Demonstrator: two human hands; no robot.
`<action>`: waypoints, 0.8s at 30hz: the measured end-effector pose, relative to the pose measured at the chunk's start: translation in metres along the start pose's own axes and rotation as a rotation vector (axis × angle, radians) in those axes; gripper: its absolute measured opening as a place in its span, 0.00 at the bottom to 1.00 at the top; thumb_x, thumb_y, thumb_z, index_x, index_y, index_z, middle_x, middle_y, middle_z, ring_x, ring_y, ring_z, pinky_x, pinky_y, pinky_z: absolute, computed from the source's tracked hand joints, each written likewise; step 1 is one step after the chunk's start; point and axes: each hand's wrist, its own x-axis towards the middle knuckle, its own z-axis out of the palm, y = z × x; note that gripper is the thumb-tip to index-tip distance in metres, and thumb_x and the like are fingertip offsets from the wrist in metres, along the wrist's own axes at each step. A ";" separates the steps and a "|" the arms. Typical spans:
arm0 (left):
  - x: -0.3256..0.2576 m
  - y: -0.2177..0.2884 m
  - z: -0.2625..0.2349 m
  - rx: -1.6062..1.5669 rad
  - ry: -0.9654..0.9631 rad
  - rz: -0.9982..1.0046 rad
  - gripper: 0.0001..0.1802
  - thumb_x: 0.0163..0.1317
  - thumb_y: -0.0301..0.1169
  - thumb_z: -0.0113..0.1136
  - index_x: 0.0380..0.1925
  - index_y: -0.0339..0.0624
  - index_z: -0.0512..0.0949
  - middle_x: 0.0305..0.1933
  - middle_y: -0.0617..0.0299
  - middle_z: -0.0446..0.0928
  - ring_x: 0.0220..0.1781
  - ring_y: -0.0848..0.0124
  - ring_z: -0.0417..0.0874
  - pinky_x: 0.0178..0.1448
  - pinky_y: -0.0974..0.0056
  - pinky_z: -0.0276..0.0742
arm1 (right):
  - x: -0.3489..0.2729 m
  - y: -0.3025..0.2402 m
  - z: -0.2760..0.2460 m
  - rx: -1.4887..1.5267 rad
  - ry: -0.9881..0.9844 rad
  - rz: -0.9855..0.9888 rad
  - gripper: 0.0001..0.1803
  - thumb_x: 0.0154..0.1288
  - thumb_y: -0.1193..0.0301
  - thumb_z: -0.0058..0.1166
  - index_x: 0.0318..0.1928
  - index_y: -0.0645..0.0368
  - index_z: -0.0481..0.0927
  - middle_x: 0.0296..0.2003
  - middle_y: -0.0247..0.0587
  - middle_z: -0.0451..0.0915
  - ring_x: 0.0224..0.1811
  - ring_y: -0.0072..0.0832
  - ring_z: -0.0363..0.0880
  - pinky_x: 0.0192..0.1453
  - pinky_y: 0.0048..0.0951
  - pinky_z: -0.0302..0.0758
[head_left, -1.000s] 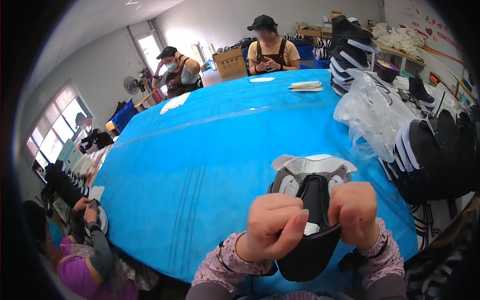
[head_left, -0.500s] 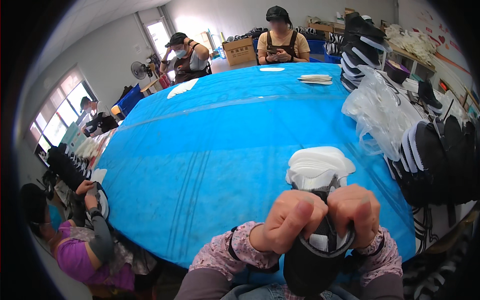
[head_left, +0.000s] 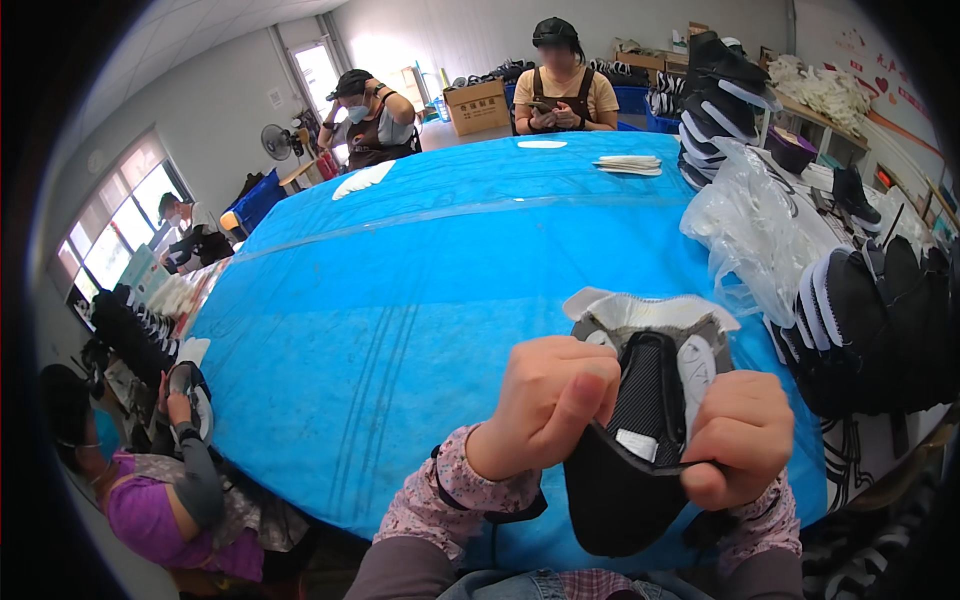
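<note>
A black shoe upper (head_left: 620, 510) is held up over the table's near right edge. Its opening is spread and shows a black mesh tongue, a small white label and a pale lining. My left hand (head_left: 550, 405) is closed on the left rim of the opening, fingers curled inside. On the opposite rim, my right hand (head_left: 740, 440) pinches the edge with its thumb at the outside. A white jagged-edged margin (head_left: 650, 310) runs along the upper's far end. The pile of white insole-shaped pieces beneath it is hidden now.
A blue-covered table (head_left: 400, 320) spreads ahead. Crumpled clear plastic (head_left: 750, 225) and black shoe uppers (head_left: 870, 320) crowd the right. White pieces (head_left: 628, 165) lie at the far side. Two people sit across; another person (head_left: 180, 500) handles a shoe at left.
The shoe upper's opening has been pulled wide, exposing its tongue and lining. My hands have moved apart, the left to the left and the right to the right.
</note>
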 end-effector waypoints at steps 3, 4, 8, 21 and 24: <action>0.001 0.000 0.004 -0.003 0.038 -0.064 0.35 0.71 0.49 0.23 0.08 0.43 0.64 0.12 0.62 0.64 0.16 0.64 0.66 0.24 0.63 0.58 | -0.003 0.001 -0.003 -0.025 0.044 0.027 0.21 0.57 0.60 0.58 0.13 0.53 0.68 0.11 0.30 0.61 0.10 0.27 0.63 0.14 0.28 0.54; 0.002 0.006 0.005 0.021 0.047 -0.086 0.42 0.70 0.56 0.15 0.04 0.44 0.62 0.10 0.64 0.63 0.15 0.67 0.65 0.24 0.65 0.57 | -0.004 -0.003 -0.002 -0.001 0.061 0.051 0.22 0.63 0.60 0.50 0.13 0.53 0.68 0.11 0.31 0.61 0.11 0.29 0.63 0.15 0.29 0.55; -0.001 0.016 0.017 -0.406 -0.003 -0.102 0.43 0.71 0.54 0.14 0.00 0.47 0.60 0.07 0.64 0.63 0.12 0.66 0.61 0.25 0.63 0.59 | -0.007 -0.002 0.013 0.463 -0.015 0.098 0.22 0.68 0.63 0.40 0.15 0.55 0.65 0.14 0.33 0.61 0.12 0.33 0.61 0.17 0.32 0.56; 0.001 0.015 -0.005 -0.074 0.138 -0.013 0.42 0.73 0.50 0.21 -0.01 0.45 0.61 0.05 0.64 0.62 0.09 0.71 0.58 0.22 0.65 0.54 | 0.007 -0.005 -0.003 0.542 -0.562 0.259 0.14 0.51 0.62 0.68 0.26 0.55 0.78 0.20 0.33 0.73 0.20 0.32 0.74 0.22 0.28 0.67; -0.004 0.005 -0.014 -0.333 0.024 -0.003 0.34 0.73 0.42 0.29 0.10 0.39 0.69 0.16 0.60 0.70 0.19 0.66 0.68 0.28 0.64 0.61 | 0.003 0.002 -0.008 0.639 -0.638 0.277 0.11 0.52 0.65 0.67 0.29 0.56 0.79 0.22 0.35 0.76 0.23 0.35 0.76 0.24 0.29 0.69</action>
